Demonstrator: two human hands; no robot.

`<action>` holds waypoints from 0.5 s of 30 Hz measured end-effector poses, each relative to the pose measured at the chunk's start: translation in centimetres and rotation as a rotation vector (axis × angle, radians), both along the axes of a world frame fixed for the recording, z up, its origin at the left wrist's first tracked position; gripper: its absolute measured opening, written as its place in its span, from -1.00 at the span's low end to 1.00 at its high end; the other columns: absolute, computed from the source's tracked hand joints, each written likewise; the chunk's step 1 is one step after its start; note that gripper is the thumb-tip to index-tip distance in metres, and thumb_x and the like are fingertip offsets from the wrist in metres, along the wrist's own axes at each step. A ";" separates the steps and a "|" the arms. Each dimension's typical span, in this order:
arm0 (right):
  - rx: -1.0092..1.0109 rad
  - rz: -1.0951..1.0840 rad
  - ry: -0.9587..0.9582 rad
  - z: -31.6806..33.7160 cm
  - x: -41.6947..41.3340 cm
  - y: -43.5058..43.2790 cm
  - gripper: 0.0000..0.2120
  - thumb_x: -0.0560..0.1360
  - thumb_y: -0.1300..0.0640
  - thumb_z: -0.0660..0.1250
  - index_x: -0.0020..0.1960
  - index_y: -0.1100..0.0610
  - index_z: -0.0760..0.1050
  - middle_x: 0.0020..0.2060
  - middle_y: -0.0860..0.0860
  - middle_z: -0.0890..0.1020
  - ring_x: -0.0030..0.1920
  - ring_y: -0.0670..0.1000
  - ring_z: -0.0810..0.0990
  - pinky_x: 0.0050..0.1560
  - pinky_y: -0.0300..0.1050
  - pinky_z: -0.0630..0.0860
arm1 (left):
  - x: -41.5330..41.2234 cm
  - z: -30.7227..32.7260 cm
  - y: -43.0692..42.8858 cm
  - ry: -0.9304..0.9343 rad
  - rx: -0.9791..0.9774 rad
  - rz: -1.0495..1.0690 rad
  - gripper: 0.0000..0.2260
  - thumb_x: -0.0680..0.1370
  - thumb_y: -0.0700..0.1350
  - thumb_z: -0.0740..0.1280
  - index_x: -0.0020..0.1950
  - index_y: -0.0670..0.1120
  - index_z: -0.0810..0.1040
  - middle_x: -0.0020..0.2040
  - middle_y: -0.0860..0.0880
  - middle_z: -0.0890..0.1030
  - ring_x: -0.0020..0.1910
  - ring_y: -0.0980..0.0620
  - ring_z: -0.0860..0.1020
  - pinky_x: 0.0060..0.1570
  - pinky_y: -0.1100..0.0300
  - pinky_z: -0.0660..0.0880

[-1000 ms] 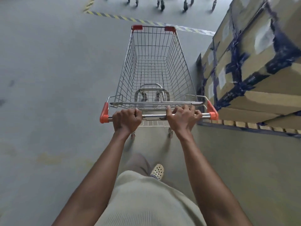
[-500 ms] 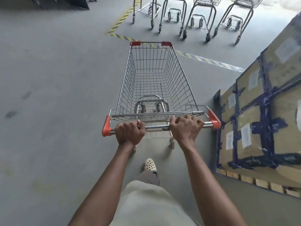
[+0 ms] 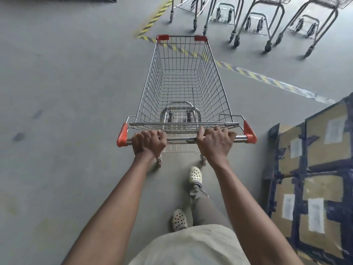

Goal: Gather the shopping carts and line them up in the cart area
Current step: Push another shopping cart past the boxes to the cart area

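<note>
your left hand (image 3: 148,143) and right hand (image 3: 215,143) are both wrapped tight round the handle of the cart (image 3: 184,88), its nose at the striped floor line (image 3: 254,75). parked carts (image 3: 256,20) wait just beyond; this one's not yet lined up.

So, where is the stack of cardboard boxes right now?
In the head view the stack of cardboard boxes stands at the right edge, just right of the pushed cart and short of the striped floor line.

Tan cardboard boxes (image 3: 322,180) bound with dark blue tape and bearing white labels stand stacked at the right on the grey concrete floor (image 3: 66,92).
</note>
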State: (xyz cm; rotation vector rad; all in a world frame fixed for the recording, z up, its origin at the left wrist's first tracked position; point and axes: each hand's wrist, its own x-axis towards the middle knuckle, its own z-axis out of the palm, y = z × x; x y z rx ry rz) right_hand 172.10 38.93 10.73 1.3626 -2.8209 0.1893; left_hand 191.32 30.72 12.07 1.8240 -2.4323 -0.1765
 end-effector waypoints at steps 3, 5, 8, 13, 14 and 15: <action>-0.030 0.014 -0.011 -0.1 -1.6 -5.6 -0.44 0.61 -0.22 0.03 -0.15 0.04 0.72 -0.21 0.01 0.65 -0.10 0.10 0.54 0.08 0.08 0.22 | -1.5 -0.3 -5.9 0.012 -0.007 0.024 -0.43 0.49 0.11 -0.01 -0.20 -0.23 0.67 -0.23 -0.25 0.66 -0.23 -0.23 0.61 -0.22 0.08 0.30; -0.046 0.026 -0.013 -0.3 -2.6 -9.5 -0.41 0.60 -0.24 -0.01 -0.15 0.03 0.71 -0.21 0.01 0.67 -0.10 0.11 0.56 0.09 0.08 0.24 | -2.5 -0.2 -9.9 0.015 0.002 0.046 -0.46 0.49 0.11 0.00 -0.27 -0.21 0.64 -0.32 -0.20 0.60 -0.32 -0.16 0.51 -0.25 0.10 0.27; -0.030 0.069 -0.044 -0.3 -4.1 -14.9 -0.40 0.61 -0.26 -0.01 -0.18 0.06 0.68 -0.23 0.02 0.68 -0.13 0.11 0.60 0.09 0.08 0.24 | -3.9 0.1 -16.1 0.020 0.048 0.065 -0.52 0.45 0.14 0.03 -0.32 -0.14 0.61 -0.38 -0.10 0.52 -0.36 -0.11 0.45 -0.27 0.12 0.25; -0.002 0.261 -0.160 0.9 -6.9 -23.0 -0.40 0.68 -0.26 0.00 -0.39 0.07 0.36 -0.47 -0.05 0.41 -0.43 0.03 0.43 0.08 0.05 0.38 | -6.0 0.2 -27.1 0.049 0.145 0.118 -0.59 0.37 0.21 0.17 -0.37 -0.06 0.62 -0.46 0.04 0.47 -0.37 -0.04 0.47 -0.25 0.15 0.28; 0.017 0.287 -0.180 1.0 -7.3 -24.6 -0.39 0.68 -0.27 -0.03 -0.38 0.08 0.36 -0.46 -0.04 0.41 -0.43 0.04 0.41 0.00 0.03 0.40 | -6.4 0.3 -29.0 0.046 0.154 0.128 -0.59 0.35 0.21 0.17 -0.38 -0.07 0.60 -0.46 0.04 0.48 -0.35 -0.04 0.48 -0.24 0.15 0.29; 0.042 0.304 -0.196 1.2 -7.7 -26.2 -0.35 0.68 -0.29 -0.06 -0.36 0.10 0.40 -0.45 -0.03 0.43 -0.41 0.05 0.44 -0.09 0.00 0.39 | -6.8 0.5 -30.9 0.045 0.164 0.137 -0.60 0.34 0.20 0.18 -0.38 -0.09 0.59 -0.45 0.04 0.48 -0.35 -0.05 0.48 -0.23 0.15 0.29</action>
